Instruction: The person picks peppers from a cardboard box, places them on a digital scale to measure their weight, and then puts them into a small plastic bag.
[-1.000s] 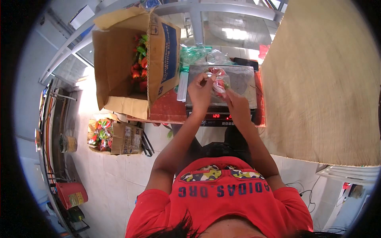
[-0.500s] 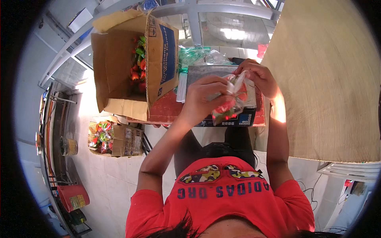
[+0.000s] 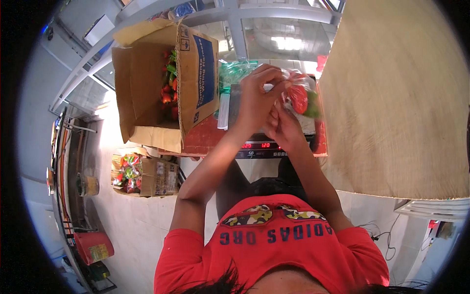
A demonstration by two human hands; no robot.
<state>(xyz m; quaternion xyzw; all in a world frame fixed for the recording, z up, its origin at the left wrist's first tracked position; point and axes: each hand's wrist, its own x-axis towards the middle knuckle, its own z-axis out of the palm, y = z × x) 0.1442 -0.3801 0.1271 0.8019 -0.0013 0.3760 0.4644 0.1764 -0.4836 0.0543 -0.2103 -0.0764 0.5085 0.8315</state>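
Note:
A clear plastic bag [image 3: 304, 100] with red and green peppers inside is held over the flat top of a digital scale [image 3: 235, 110]. My left hand [image 3: 258, 95] is closed, pinching the gathered neck of the bag between thumb and fingers. Just below it, my right hand [image 3: 285, 126] is closed too, its fingertips pressed together at the neck. The bag's filled part hangs to the right of both hands, slightly blurred. Red digits glow on the scale's front panel [image 3: 264, 146].
Left of the scale, an open cardboard box [image 3: 201, 78] on a red table [image 3: 198, 137] holds loose peppers [image 3: 170, 88]. Green and clear plastic bags [image 3: 237, 71] lie behind. A smaller carton [image 3: 160, 176] with bagged peppers stands on the floor. A large tan board [image 3: 396, 108] borders the right.
The bag has swung from in front of my hands to their right. My right hand has come down and left, below my left hand, and the scale's display is uncovered.

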